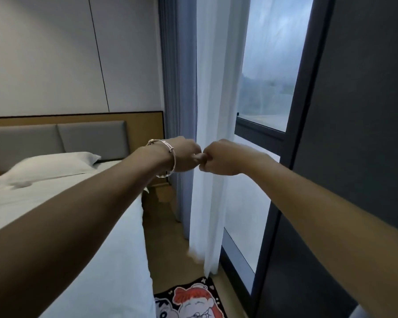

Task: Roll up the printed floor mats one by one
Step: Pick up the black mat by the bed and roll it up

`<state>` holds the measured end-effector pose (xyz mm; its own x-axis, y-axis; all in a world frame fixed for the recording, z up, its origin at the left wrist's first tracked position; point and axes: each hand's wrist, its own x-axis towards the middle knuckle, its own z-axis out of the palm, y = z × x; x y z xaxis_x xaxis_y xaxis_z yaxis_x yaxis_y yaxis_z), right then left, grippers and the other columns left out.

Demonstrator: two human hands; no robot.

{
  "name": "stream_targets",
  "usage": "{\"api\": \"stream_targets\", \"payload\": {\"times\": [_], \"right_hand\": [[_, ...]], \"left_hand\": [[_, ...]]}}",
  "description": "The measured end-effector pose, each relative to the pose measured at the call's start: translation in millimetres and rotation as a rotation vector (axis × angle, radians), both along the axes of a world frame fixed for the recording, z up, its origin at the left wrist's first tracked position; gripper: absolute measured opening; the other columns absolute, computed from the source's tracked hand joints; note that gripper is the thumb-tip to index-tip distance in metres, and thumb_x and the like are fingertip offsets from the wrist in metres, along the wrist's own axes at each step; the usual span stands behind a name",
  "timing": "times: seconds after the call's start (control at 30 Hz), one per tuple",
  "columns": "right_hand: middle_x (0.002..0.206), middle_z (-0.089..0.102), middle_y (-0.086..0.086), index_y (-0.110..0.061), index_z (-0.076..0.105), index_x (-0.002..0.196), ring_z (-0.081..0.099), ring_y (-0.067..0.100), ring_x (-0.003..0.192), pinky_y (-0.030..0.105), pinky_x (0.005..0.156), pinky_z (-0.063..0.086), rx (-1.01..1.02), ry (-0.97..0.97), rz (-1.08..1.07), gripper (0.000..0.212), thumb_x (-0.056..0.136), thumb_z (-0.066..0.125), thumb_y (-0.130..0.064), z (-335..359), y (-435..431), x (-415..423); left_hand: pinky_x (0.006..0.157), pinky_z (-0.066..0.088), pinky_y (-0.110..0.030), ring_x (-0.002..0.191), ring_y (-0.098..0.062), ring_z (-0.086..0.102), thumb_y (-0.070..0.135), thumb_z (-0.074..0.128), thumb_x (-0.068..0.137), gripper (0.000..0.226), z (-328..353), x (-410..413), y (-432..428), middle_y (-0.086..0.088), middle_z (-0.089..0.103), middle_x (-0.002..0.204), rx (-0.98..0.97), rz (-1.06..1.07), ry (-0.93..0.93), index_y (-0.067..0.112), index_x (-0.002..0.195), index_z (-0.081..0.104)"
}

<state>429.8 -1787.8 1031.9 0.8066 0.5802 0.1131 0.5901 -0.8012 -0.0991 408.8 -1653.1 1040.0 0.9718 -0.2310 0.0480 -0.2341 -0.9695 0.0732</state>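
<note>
At 6 o'clock the printed floor mat [193, 301] lies on the floor beside the bed [78, 226]. The picture edge cuts most of it off, so we see only a red-haired cartoon face and bits of letters we cannot read. Farther out, our left hand [185, 157] and right hand [221, 158] are balled into fists, knuckles touching and holding nothing we can see, and the white curtain [211, 88] hangs behind them toward 12 o'clock.

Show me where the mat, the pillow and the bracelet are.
mat [190, 294]: head view, red hair of the print.
pillow [55, 164]: head view, middle of its top.
bracelet [174, 161]: head view, band on left wrist.
</note>
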Motion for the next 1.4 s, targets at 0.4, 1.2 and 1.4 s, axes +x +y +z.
{"api": "stream_targets", "payload": {"times": [0.4,1.2,1.4], "right_hand": [[0.075,0.049,-0.003,-0.015,0.056,0.091,0.05,0.02,0.077,0.023,0.053,0.032,-0.175,-0.056,-0.173,0.023,0.096,0.042,-0.032,7.4,14.4,86.0],[0.084,0.062,0.005,-0.013,0.063,0.091,0.059,0.022,0.079,0.026,0.064,0.041,-0.237,0.368,0.239,0.024,0.098,0.045,-0.027,-219.3,120.4,243.2],[0.078,0.056,0.003,-0.013,0.055,0.084,0.053,0.022,0.076,0.032,0.066,0.043,-0.24,0.523,0.362,0.014,0.094,0.047,-0.019,-343.7,97.4,284.0]], "left_hand": [[0.086,0.049,-0.04,0.095,-0.027,0.06,0.032,0.028,0.101,0.041,-17.0,116.9,13.1,-0.011,0.065,0.105,-0.062,-0.108,-0.05,0.01,0.108,0.062],[0.088,0.046,-0.035,0.103,-0.03,0.056,0.033,0.031,0.102,0.038,-232.6,208.7,102.8,-0.013,0.061,0.116,-0.189,0.291,0.339,0.014,0.119,0.059],[0.071,0.041,-0.031,0.083,-0.027,0.054,0.033,0.029,0.1,0.032,-366.5,239.3,73.8,-0.013,0.06,0.1,-0.199,0.468,0.461,0.016,0.099,0.056]]}}
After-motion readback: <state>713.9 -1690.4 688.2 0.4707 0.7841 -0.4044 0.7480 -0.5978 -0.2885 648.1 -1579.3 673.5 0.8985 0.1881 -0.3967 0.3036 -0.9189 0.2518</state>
